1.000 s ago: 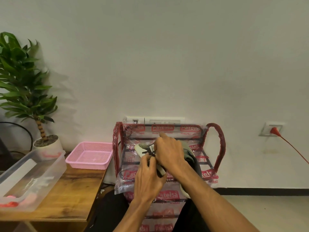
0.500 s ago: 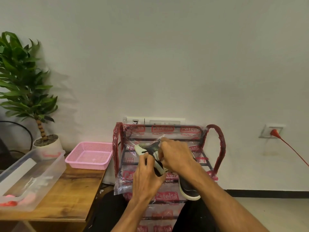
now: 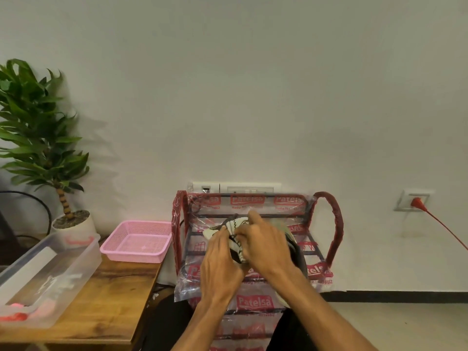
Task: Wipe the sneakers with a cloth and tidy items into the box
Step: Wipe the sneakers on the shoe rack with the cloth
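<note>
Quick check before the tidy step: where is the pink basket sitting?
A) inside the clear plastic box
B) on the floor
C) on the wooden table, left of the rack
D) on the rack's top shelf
C: the pink basket sits on the wooden table, between the clear plastic box and the plastic-wrapped shoe rack.

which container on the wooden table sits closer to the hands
The pink perforated plastic basket, at the table's right end beside the red rack; the clear plastic box lies farther left, by the potted plant.
</note>
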Action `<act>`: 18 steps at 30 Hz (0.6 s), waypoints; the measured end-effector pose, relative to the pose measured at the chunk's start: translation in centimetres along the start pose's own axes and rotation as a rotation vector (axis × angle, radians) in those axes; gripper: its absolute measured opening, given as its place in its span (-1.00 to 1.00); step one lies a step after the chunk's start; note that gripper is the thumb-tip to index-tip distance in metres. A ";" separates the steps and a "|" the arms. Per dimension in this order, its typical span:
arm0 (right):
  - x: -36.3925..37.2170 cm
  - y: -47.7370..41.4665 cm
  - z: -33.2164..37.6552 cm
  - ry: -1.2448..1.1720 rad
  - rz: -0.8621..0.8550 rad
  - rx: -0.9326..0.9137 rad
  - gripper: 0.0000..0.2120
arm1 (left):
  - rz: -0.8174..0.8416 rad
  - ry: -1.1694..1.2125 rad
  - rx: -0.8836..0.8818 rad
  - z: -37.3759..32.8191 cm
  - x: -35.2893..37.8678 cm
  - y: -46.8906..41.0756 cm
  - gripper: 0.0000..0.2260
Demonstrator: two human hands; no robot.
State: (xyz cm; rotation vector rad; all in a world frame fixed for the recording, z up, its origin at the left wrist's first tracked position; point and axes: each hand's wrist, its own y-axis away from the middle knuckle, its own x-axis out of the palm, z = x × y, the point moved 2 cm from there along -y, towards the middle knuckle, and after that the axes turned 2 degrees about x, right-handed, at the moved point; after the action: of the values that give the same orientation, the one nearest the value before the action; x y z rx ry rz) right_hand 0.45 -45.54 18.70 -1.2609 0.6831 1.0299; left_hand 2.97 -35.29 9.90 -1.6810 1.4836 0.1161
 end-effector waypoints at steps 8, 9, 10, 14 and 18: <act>0.6 -1.8 -0.1 0.000 0.003 0.039 -0.84 | 0.002 -0.003 -0.007 -0.4 0.0 0.1 -0.25; 0.5 -2.0 0.0 -0.005 0.041 0.011 -0.83 | 0.004 -0.006 -0.008 -0.3 0.0 0.1 -0.25; 0.6 -2.2 -0.3 -0.010 0.055 0.002 -0.82 | 0.002 -0.018 -0.002 -0.2 0.1 0.1 -0.26; 0.8 -2.8 -1.4 0.030 -0.008 0.072 -0.85 | -0.005 -0.090 0.043 -0.5 0.6 0.1 -0.23; 1.0 -2.3 -0.8 0.009 0.044 0.099 -0.87 | -0.008 -0.111 0.093 -0.2 1.2 0.1 -0.32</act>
State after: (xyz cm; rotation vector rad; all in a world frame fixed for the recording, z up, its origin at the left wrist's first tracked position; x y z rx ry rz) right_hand 3.07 -46.00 18.62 -1.1697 0.7628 1.0142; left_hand 3.15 -36.32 9.21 -1.5810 1.3795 0.1321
